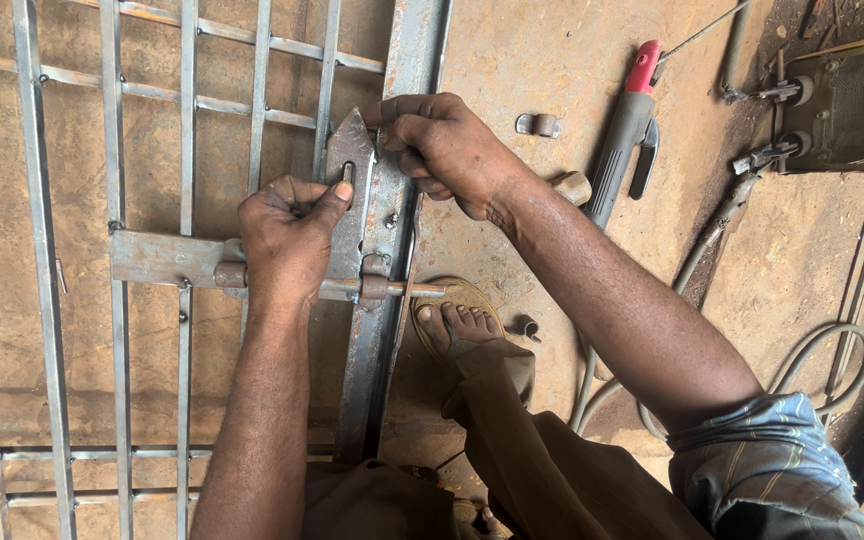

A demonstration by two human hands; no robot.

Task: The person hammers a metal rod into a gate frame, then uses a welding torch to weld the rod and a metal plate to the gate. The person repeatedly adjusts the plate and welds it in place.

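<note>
You were fitting the pointed latch plate (349,200) on the gate frame (392,200): left hand (287,235) gripped it, right hand (447,150) seemingly pinched its tip. Next called for steady alignment.

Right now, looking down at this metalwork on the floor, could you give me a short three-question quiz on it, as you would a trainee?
1. True or false: both hands rest on the pointed steel plate.
2. Which lies to the right of the person's right hand? A) a hammer B) an electrode holder with a red tip C) a paint tin
3. What pokes out under the sliding bolt, beside the gate frame?

Key
1. True: the left hand pins the plate with its thumb, and the right grips its top edge.
2. B.
3. A sandalled foot.
</note>
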